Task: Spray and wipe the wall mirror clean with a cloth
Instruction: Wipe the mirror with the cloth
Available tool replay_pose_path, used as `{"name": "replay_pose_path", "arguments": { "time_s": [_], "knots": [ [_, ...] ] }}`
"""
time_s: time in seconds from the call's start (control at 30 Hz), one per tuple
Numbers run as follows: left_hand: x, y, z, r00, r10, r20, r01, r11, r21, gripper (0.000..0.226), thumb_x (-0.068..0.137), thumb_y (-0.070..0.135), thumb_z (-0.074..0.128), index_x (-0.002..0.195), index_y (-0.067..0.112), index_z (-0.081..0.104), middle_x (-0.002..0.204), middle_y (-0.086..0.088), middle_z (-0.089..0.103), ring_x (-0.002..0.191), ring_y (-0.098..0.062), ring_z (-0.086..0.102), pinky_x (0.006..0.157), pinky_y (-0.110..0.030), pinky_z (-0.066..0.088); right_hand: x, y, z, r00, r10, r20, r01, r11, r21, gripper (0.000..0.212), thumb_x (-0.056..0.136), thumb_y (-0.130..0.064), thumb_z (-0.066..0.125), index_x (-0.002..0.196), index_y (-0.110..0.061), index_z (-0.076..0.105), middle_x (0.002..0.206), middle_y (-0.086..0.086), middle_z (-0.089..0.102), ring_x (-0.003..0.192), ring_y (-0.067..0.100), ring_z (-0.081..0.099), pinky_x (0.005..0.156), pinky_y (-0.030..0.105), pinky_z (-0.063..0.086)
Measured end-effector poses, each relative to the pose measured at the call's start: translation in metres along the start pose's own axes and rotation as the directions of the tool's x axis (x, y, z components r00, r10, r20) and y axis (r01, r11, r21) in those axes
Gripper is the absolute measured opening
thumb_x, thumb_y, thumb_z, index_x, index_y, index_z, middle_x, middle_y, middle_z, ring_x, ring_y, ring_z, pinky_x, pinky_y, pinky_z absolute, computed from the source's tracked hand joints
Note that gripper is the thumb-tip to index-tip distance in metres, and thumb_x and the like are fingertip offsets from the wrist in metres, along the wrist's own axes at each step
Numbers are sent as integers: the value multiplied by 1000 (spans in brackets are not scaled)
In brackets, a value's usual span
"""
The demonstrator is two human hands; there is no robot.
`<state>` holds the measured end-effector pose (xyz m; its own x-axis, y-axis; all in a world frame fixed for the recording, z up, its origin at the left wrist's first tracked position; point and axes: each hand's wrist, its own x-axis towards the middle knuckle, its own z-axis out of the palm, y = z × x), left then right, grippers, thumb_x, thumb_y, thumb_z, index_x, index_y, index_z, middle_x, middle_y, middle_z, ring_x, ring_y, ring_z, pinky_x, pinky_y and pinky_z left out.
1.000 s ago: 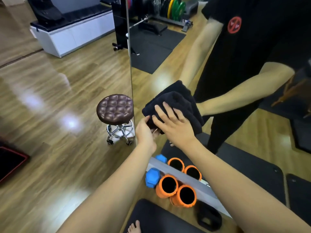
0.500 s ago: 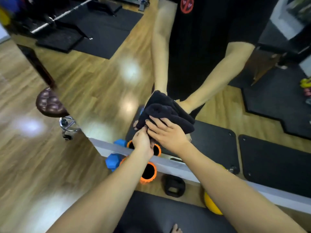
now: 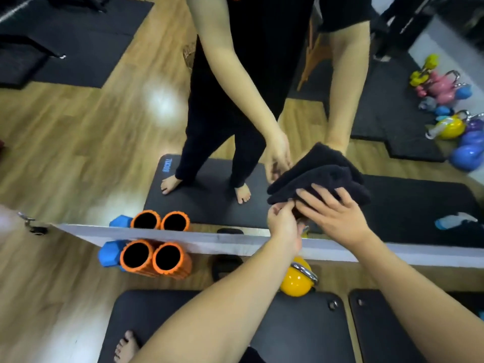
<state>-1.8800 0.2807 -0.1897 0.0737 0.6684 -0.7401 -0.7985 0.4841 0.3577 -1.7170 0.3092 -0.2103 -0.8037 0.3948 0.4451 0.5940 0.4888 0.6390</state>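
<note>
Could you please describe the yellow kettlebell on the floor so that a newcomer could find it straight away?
Start at the pale base strip along the mirror's bottom edge. Just in front of it, beneath the left hand, sits the yellow kettlebell at a black mat's edge. Unlike the two orange foam rollers further left, it is a glossy ball with a chrome handle.

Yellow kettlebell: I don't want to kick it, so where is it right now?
In the head view, the yellow kettlebell sits on the floor against the mirror's base, under the left forearm, right of the orange foam rollers.

Dim indoor light, glare on floor (image 3: pixel 159 103), motion-blurred, warped edges.
</note>
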Motion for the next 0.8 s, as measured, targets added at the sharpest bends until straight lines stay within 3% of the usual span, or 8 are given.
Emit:
{"name": "replay_pose_path", "arguments": {
  "time_s": [0.13, 0.23, 0.33, 0.4, 0.5, 0.57, 0.67, 0.8],
  "knots": [
    [-13, -23, 32, 997, 57, 56, -62, 995, 81, 8, 101, 12, 65, 102, 15, 58, 118, -11, 69, 106, -20, 67, 84, -35, 60, -38, 20, -7, 978, 207, -1, -207, 977, -59, 52, 97, -12, 58, 145, -28, 54, 155, -3, 42, 141, 28, 37, 113, 48, 24],
    [-19, -27, 38, 978, 191, 81, -206, 943, 260, 7, 101, 16, 66, 100, 23, 65, 118, -5, 68, 108, -18, 65, 90, -33, 57, -39, -1, -7, 842, 539, 3, -539, 842, -5, 44, 100, -23, 57, 143, -29, 51, 149, -2, 40, 140, 31, 30, 109, 52, 29],
    [-27, -27, 34, 877, 432, 211, -475, 717, 509, 17, 101, 15, 62, 105, 31, 69, 126, 3, 56, 111, -10, 60, 98, -24, 51, -14, -34, -6, 540, 838, 80, -836, 523, 162, 36, 102, -33, 49, 137, -26, 42, 146, 4, 30, 141, 34, 25, 105, 56, 31],
    [-30, -26, 25, 768, 518, 377, -633, 520, 574, 26, 102, 10, 57, 116, 30, 67, 132, 8, 48, 120, -5, 53, 103, -15, 43, 10, -54, -9, 264, 951, 158, -924, 203, 324, 45, 95, -28, 53, 137, -21, 41, 147, 7, 28, 138, 40, 28, 110, 46, 32],
    [-30, -13, 5, 573, 518, 635, -787, 133, 602, 37, 100, 8, 55, 131, 24, 67, 138, 10, 47, 133, -8, 40, 106, -3, 24, 45, -76, -17, -58, 942, 330, -846, -222, 485, 51, 90, -15, 58, 137, -3, 45, 143, 22, 37, 128, 41, 40, 107, 8, 22],
    [-25, 8, -10, 477, 459, 750, -817, -83, 571, 39, 98, 8, 56, 134, 20, 68, 143, 4, 50, 136, -12, 39, 111, -8, 23, 64, -85, -22, -184, 897, 401, -752, -392, 530, 52, 89, -17, 60, 137, -3, 44, 137, 17, 39, 126, 32, 42, 103, 19, 34],
    [-17, 44, -41, 442, 443, 780, -805, -189, 563, 39, 98, 8, 57, 135, 18, 67, 147, -2, 49, 141, -18, 40, 118, -26, 31, 92, -104, -26, -238, 854, 463, -665, -491, 563, 53, 89, -19, 64, 133, -3, 39, 128, 6, 34, 116, 19, 43, 93, 26, 42],
    [-13, 93, -103, 540, 582, 608, -727, -42, 686, 28, 99, 11, 59, 126, 17, 62, 130, 3, 49, 124, -9, 51, 105, -30, 46, 143, -145, -23, -247, 812, 529, -623, -551, 555, 51, 91, -15, 70, 128, 2, 38, 122, 5, 32, 106, 12, 41, 88, 22, 41]
  ]
}}
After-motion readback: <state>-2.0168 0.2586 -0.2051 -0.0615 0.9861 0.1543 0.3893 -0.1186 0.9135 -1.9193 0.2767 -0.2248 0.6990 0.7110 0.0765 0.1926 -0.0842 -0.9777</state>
